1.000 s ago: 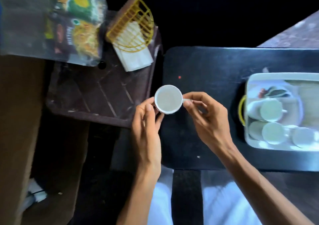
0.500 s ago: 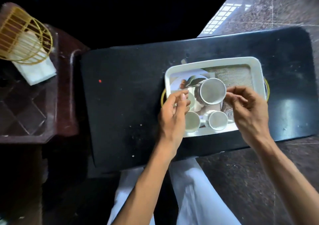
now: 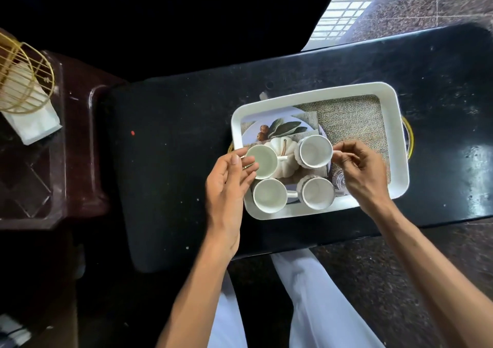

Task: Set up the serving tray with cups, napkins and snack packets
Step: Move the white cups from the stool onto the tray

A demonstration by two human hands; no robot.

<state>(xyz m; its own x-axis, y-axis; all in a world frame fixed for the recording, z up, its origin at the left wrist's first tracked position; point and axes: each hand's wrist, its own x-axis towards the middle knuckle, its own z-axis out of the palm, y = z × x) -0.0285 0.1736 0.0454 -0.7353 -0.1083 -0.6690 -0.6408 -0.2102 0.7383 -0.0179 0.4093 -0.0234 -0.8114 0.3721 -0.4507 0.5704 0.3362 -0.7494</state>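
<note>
Comparing with a second ago, we see the fourth cup (image 3: 314,151) has travelled from over the black table (image 3: 173,166), left of the serving tray (image 3: 314,96), into the tray's far half. Four cups are now within its rim, against three before. Our right hand (image 3: 360,171) pinches that cup's handle between thumb and fingertips. Our left hand (image 3: 229,185) lies with nearly straight fingers against the plain cup (image 3: 262,162) at the tray's left edge, gripping nothing. We judge the cups about done, with napkins and snack packets to come. The napkins (image 3: 34,126) wait under a gold wire holder (image 3: 26,80) well left of the tray, and no packets are in view. We can read no brand or writing; the tray floor shows only a printed pumpkin and leaves.
</note>
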